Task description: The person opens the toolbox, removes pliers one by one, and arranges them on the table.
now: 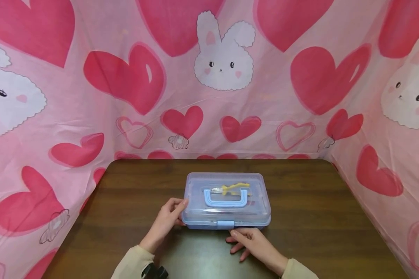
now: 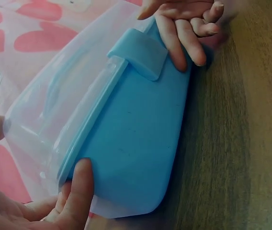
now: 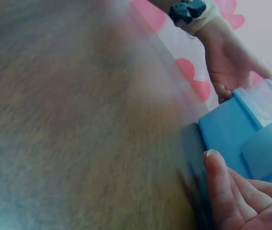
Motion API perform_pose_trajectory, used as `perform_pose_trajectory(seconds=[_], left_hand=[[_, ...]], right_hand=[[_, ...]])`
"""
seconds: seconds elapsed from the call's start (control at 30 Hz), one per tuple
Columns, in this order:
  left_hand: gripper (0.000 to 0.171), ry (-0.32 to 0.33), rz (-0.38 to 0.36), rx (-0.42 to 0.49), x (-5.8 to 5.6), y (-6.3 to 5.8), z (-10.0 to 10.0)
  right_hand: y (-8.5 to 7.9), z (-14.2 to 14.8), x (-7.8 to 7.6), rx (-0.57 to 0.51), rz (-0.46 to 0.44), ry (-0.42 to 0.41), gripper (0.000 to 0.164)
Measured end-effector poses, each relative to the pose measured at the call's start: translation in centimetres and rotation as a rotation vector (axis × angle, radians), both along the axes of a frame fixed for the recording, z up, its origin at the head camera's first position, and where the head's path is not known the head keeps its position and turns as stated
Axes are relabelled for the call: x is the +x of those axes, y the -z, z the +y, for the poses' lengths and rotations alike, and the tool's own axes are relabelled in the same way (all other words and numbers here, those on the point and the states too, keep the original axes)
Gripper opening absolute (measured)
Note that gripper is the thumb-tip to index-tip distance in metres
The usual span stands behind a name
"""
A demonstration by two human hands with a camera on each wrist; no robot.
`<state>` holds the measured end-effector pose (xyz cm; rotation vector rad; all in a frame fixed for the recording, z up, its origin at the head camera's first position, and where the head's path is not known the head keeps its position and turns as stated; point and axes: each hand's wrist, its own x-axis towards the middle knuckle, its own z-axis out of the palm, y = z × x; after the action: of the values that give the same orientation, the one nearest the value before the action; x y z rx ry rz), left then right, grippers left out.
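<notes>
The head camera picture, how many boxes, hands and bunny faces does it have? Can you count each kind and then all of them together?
Plastic carry box: 1
Hands: 2, the left hand and the right hand
Bunny faces on the cloth: 3
Total: 6

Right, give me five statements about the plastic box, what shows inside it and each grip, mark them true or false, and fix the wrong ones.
1. The clear rectangular plastic lid covers the light-blue rectangular plastic box. True.
2. The U-shaped plastic handle is red. False: the handle is light blue.
3. A slim yellow-and-silver object shows through the lid. True.
4. The left-hand grip is clear of the box. False: the left-hand grip holds the box's left end.
5. The right-hand grip is near the blue rectangular plastic latch. True.
</notes>
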<state>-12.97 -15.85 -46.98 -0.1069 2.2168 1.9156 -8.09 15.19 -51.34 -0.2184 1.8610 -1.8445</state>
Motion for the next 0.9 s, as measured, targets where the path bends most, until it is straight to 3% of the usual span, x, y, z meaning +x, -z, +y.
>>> perform_pose_trajectory(seconds=[0.23, 0.5, 0.7, 0.9], left_hand=[[0.042, 0.015, -0.01, 0.026, 0.0, 0.5, -0.1], [0.038, 0.065, -0.025, 0.07, -0.1, 0.3, -0.1], [0.039, 0.062, -0.049, 0.084, -0.3, 0.4, -0.1], [0.037, 0.058, -0.051, 0.096, -0.5, 0.3, 0.0]], right_hand=[[-0.4, -0.3, -0.3, -0.004, -0.101, 0.03, 0.058], [-0.6, -0.7, -0.5, -0.055, -0.184, 0.08, 0.068], [-0.4, -1.2, -0.4, -0.076, -0.23, 0.147, 0.069], [-0.9, -1.3, 0.0, -0.119, -0.276, 0.158, 0.074]])
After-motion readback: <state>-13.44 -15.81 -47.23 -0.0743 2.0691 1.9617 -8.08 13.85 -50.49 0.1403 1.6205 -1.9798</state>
